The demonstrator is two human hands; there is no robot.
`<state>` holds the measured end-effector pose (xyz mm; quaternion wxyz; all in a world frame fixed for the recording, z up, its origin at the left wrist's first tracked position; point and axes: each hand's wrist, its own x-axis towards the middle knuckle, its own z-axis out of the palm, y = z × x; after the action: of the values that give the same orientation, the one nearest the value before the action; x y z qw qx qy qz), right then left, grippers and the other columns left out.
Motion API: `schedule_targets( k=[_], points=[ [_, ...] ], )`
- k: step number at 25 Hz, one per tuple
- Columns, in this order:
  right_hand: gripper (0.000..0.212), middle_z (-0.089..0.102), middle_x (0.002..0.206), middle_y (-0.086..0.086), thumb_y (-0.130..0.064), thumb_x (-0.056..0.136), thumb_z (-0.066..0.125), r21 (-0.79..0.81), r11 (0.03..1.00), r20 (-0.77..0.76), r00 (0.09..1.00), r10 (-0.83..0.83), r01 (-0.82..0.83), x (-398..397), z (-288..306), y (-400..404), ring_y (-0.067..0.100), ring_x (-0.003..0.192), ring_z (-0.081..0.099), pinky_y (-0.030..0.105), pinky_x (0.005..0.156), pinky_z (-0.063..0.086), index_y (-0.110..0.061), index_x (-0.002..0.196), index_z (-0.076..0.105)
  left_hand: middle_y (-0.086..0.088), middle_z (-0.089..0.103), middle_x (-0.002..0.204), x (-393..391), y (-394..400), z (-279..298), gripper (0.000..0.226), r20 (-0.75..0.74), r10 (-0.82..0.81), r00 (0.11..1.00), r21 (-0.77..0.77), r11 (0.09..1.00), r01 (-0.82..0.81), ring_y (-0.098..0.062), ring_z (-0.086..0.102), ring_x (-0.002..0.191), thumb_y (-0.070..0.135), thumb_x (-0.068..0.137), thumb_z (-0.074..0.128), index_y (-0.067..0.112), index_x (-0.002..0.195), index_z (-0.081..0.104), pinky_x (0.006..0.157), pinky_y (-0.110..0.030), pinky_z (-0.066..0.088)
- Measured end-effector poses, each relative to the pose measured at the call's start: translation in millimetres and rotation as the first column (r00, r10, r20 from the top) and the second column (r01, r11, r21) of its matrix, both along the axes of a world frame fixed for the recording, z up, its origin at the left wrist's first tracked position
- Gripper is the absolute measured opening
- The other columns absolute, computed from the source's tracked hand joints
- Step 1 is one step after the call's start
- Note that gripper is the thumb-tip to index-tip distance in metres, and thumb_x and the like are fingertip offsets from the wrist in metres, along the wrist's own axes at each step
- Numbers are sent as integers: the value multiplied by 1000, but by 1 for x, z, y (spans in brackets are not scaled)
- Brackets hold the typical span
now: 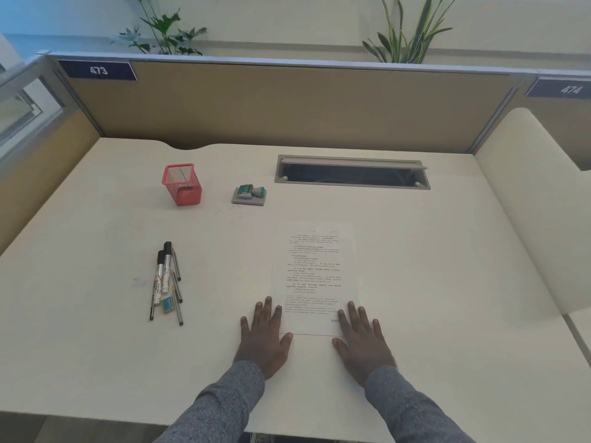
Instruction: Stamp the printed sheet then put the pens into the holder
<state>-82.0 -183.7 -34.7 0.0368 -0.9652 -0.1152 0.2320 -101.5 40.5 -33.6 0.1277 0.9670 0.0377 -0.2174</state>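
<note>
Currently the red mesh pen holder (183,184) is standing upright at ten o'clock on the counter (415,251), holding nothing that can be seen through its mesh. Just to its right, a green stamp (252,190) is lying on its side on a grey ink pad (248,199). Both hands are lying flat, palms down, fingers spread wide and gripping nothing: the left hand (264,337) is resting beside the sheet's near left corner, the right hand (363,343) is covering its near right corner. The printed sheet (315,276) is lying at centre, long axis running six to twelve. At eight o'clock the pens (164,279) are lying bundled, pointing roughly six to twelve, with a small eraser (167,304) among them.
</note>
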Motion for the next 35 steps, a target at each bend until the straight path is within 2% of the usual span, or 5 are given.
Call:
schedule_targets(
  k=[5,11,18,21,35],
  points=[
    [84,-23,158,0,-56,74,-14,-5,1000,19,1000,-14,14,-1,-5,1,20,147,-15,42,119,-2,-22,151,-10,-1,-16,161,-1,5,2,66,12,-23,1000,-2,1000,23,-22,-14,148,46,98,26,20,154,2,118,-52,-5],
    [60,-15,160,-1,-43,101,18,51,998,68,997,-48,44,6,9,16,16,147,-11,39,120,-3,-23,151,-7,1,0,163,1,23,8,57,139,33,990,-138,990,-13,-18,-5,149,40,98,32,20,151,22,120,-43,-4],
    [65,54,138,-4,-52,87,17,214,975,219,976,7,-55,30,22,100,21,127,48,39,109,28,-26,135,52,4,34,151,9,88,19,42,331,194,924,-154,977,-149,-15,27,141,33,94,42,25,135,47,117,-41,19],
    [51,56,133,-4,-47,92,32,220,966,252,965,79,-136,40,26,143,25,120,52,43,103,35,-26,132,53,2,39,148,10,124,19,42,373,260,891,-117,966,-232,-16,30,139,31,91,46,24,132,50,114,-45,22],
    [42,49,129,1,-45,94,42,227,899,104,927,360,-374,37,21,312,26,117,44,43,95,34,-25,131,46,1,-3,163,-2,263,0,63,232,467,853,78,866,-495,-23,-5,149,48,94,22,29,153,9,117,-58,4]
  ],
)
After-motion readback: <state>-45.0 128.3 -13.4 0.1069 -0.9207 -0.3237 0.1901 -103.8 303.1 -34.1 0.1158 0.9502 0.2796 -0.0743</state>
